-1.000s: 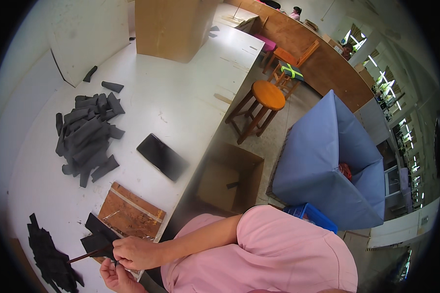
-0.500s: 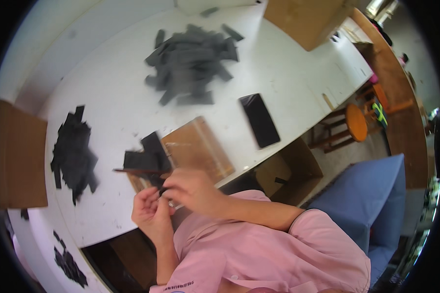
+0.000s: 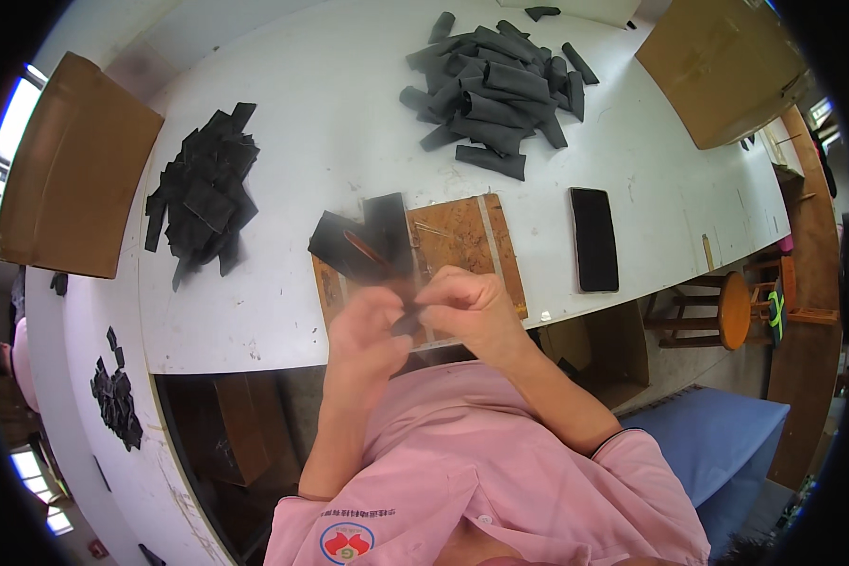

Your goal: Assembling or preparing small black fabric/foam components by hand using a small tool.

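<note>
My left hand [image 3: 360, 330] and my right hand [image 3: 470, 309] are close together at the near edge of a brown board [image 3: 457, 231]. Their fingers pinch a small dark fabric piece [image 3: 407, 323] between them; it is partly hidden and blurred. Just beyond my fingers are flat black fabric pieces [image 3: 338, 243], overlapping the board's left side. A slim reddish-brown stick [image 3: 362, 247] shows over these pieces; whether a hand holds it I cannot tell.
Rolled dark grey fabric pieces [image 3: 500, 85] form a heap at the back. Flat black pieces [image 3: 208, 193] are piled at left, smaller scraps [image 3: 115, 401] farther left. A phone [image 3: 594, 241] lies right of the board. Cardboard boxes [image 3: 80, 170] flank the white table [image 3: 292, 141]; a stool [image 3: 734, 309] stands right.
The head view has turned, shifting the scene. My hands are a little farther apart, both still pinching. The brown stick now slants instead of lying nearly level in the picture.
</note>
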`<state>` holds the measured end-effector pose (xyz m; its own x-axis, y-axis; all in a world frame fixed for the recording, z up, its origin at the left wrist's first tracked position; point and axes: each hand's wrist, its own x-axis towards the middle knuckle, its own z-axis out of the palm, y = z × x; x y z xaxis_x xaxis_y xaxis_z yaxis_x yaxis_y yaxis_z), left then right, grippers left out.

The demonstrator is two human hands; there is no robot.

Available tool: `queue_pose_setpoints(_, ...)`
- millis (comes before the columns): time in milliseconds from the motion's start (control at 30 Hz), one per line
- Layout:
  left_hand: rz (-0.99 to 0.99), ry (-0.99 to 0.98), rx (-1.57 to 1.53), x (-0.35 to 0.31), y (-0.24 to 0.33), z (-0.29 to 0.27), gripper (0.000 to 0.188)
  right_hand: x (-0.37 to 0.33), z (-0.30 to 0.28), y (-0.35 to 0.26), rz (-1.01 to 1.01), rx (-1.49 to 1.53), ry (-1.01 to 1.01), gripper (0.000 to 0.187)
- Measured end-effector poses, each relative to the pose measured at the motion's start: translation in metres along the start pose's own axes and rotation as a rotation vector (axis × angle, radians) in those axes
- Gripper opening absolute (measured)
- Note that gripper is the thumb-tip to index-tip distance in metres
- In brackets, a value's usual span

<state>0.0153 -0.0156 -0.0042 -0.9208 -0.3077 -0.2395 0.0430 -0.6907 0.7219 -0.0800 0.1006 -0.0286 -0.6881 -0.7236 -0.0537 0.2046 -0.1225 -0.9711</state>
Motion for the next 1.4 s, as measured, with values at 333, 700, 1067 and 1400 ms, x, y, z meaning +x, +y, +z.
queue_pose_setpoints(333, 0.543, 0.46, 0.74, 0.004, -0.03, -0.011, 0.015, -0.006, 0.008, 0.01, 0.391, 0.531, -0.206, 0.005)
queue_pose_setpoints(700, 0.067, -0.122, -0.014, -0.021, 0.001, 0.015, 0.03, 0.001, 0.003, 0.0, 0.033, 0.452, -0.237, 0.011)
queue_pose_setpoints(1067, 0.433, 0.135, 0.121, -0.005, 0.024, 0.034, 0.013, 0.015, 0.023, -0.067, -0.372, -0.308, -0.044, 0.009)
queue_pose_setpoints(1400, -0.169, -0.322, -0.808, 0.039, 0.047, -0.005, 0.02, 0.072, 0.001, -0.064, 0.175, 0.125, -0.346, 0.023)
